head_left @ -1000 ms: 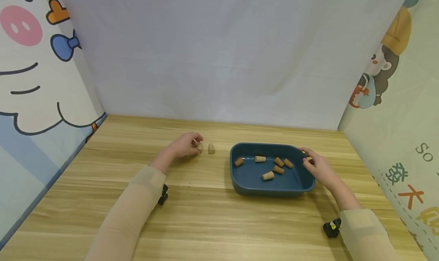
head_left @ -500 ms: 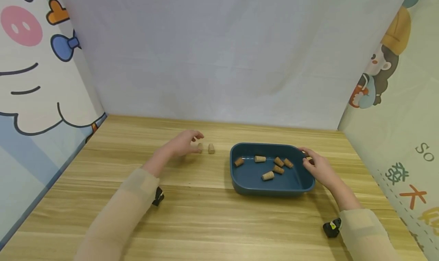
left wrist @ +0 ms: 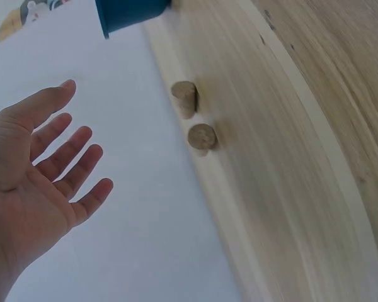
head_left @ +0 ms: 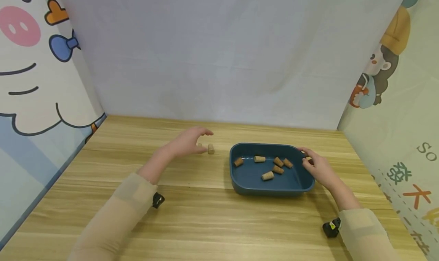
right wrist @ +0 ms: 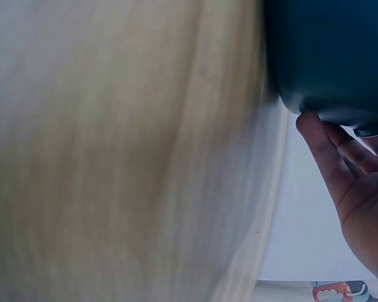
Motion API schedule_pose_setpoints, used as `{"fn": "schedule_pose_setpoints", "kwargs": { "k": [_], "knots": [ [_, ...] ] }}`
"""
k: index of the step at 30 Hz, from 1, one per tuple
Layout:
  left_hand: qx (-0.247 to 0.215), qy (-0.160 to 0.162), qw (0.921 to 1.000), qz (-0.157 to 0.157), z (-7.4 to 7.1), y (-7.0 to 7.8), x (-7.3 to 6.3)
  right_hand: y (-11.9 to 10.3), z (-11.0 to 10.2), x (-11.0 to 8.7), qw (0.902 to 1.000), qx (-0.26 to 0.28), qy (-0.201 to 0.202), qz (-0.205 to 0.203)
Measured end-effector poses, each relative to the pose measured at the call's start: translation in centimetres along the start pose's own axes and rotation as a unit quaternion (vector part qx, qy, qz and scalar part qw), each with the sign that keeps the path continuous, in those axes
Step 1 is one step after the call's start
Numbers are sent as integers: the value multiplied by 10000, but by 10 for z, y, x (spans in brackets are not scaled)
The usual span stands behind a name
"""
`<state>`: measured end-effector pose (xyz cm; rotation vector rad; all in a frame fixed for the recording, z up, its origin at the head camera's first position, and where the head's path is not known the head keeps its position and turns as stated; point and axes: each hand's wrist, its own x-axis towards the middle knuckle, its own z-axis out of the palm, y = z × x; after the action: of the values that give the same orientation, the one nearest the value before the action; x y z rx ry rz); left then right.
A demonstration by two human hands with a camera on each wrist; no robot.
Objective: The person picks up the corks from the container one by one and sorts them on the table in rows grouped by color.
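My left hand (head_left: 186,142) reaches over the back of the table, its thumb and fingers spread apart with nothing held. Two pale corks stand upright by it. The right one (head_left: 210,149) is just beyond the thumb tip, while the left one (head_left: 200,144) is mostly hidden behind the thumb. Both cork tops (left wrist: 202,136) show in the left wrist view. My right hand (head_left: 319,167) holds the right end of a dark blue plastic bin (head_left: 271,192) by its rim. Some of those fingers are hidden by the bin in the right wrist view.
Several brown and pale corks (head_left: 268,176) lie on their sides inside the bin. A white cloth backdrop (head_left: 219,82) hangs behind the wooden table (head_left: 205,223), and printed cloths (head_left: 394,139) stand along both sides.
My left hand first has its fingers around the left cork, then spreads them, and now sits slightly further right, near the right cork. The right hand and the bin stay in place.
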<state>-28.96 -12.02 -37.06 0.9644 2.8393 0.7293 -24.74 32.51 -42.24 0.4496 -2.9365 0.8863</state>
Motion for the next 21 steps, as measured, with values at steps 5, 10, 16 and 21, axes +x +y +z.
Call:
{"fn": "schedule_pose_setpoints", "kwargs": {
  "k": [5, 10, 16, 21],
  "knots": [
    [149, 125, 9997, 134, 1, 16, 1, 0, 1, 1, 10000, 13, 19, 16],
    [272, 329, 9983, 388, 4, 32, 2, 0, 2, 0, 10000, 30, 44, 30],
    [122, 630, 9968, 485, 9, 50, 2, 0, 2, 0, 10000, 42, 6, 40],
    [29, 692, 9964, 487, 14, 65, 3, -2, 2, 0, 10000, -1, 44, 20]
  ]
}}
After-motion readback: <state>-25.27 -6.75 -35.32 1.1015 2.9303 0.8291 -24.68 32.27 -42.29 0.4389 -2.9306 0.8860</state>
